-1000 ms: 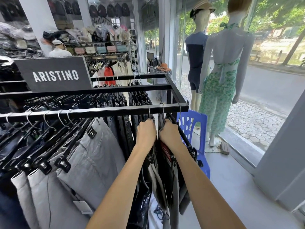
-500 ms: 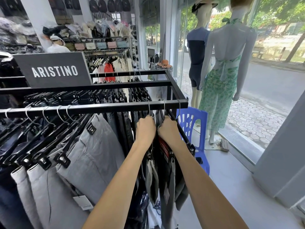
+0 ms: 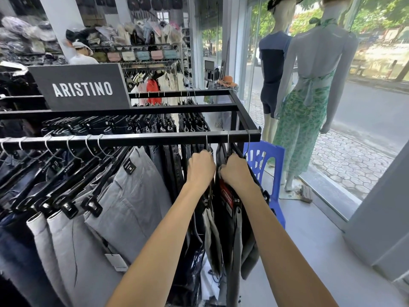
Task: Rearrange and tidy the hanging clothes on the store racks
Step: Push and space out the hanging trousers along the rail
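A black metal rack (image 3: 137, 140) carries clothes on black clip hangers. Grey trousers (image 3: 130, 202) hang slanted at the left of the front rail, with several silver hooks over it. At the rail's right end hang dark garments (image 3: 230, 218) with a red tag. My left hand (image 3: 201, 168) grips the top of one dark hanger just under the rail. Close beside it, my right hand (image 3: 235, 171) grips the neighbouring hanger. What the fingers hold beyond the hanger tops is hidden by the hands.
A black ARISTINO sign (image 3: 81, 88) stands on the rack. A blue plastic chair (image 3: 265, 165) sits right behind the rack's end. Two mannequins (image 3: 309, 89) stand at the glass shopfront. More racks and shelves of bags fill the back, where a person (image 3: 81, 54) stands.
Both hands have stayed on the dark hangers at the rail's right end, shifting slightly upward toward the rail. The dark garments below have swung a little.
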`<state>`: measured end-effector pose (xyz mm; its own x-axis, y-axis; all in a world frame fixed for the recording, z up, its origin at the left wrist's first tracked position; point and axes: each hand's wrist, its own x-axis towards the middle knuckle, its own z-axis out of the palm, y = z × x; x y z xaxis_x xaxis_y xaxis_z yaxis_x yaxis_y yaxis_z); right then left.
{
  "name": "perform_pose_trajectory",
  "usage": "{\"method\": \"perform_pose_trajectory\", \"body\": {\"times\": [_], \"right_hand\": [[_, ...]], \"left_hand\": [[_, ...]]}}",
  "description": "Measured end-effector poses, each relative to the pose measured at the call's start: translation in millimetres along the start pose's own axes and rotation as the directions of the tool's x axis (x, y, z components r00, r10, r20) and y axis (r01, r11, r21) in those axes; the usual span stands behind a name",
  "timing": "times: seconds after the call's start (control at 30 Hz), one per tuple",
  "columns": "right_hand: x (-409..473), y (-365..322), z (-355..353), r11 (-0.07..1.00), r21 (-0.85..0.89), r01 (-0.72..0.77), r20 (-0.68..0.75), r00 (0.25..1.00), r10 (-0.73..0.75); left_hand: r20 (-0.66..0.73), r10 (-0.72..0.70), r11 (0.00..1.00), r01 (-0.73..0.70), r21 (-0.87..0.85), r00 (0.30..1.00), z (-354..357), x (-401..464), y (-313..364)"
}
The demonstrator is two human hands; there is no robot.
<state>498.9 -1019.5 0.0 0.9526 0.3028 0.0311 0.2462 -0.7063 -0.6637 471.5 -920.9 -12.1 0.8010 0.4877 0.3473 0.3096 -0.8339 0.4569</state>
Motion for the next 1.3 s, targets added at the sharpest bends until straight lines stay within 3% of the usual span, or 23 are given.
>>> {"method": "perform_pose_trajectory", "body": {"times": [0.2,0.37,0.53,0.7,0.83,0.93,1.07,1.17,1.3], "right_hand": [[-47,-58,-27,0.99,-0.127,0.06,-0.212,0.973,-0.086],[-65,-135,13,0.941,0.127,0.313,-0.333,0.907,-0.257],[-60,-174,107,0.927,0.292,0.235,-0.138,0.97,-0.202],[-53,-192,174,0.94,0.335,0.063,0.077,0.993,-0.094],[-52,-205,187,0.922,0.387,0.013,0.084,0.995,-0.049],[-49,-217,189,0.917,0.398,-0.01,0.106,0.994,-0.035],[-41,-228,203,0.924,0.379,-0.054,0.161,0.987,-0.009],[-43,-232,203,0.935,0.352,-0.031,0.126,0.992,-0.015],[-40,-227,199,0.967,0.253,-0.009,0.072,0.997,-0.009]], "left_hand": [[0.088,-0.015,0.995,0.024,-0.102,0.996,-40,7,-24],[0.087,0.014,0.999,-0.01,-0.044,0.996,-106,13,-95],[-0.109,-0.005,0.982,0.025,0.185,0.994,-148,8,-189],[-0.139,0.131,0.986,-0.114,0.123,0.982,-150,-1,-225],[-0.142,-0.003,0.99,0.023,0.136,0.99,-139,-3,-252],[-0.023,-0.099,0.961,0.102,0.259,0.995,-146,-1,-259],[0.216,-0.192,0.981,0.196,0.005,0.957,-148,13,-270],[0.324,-0.241,0.92,0.321,-0.223,0.915,-149,22,-281],[0.244,-0.202,0.947,0.253,-0.198,0.948,-141,22,-274]]}}
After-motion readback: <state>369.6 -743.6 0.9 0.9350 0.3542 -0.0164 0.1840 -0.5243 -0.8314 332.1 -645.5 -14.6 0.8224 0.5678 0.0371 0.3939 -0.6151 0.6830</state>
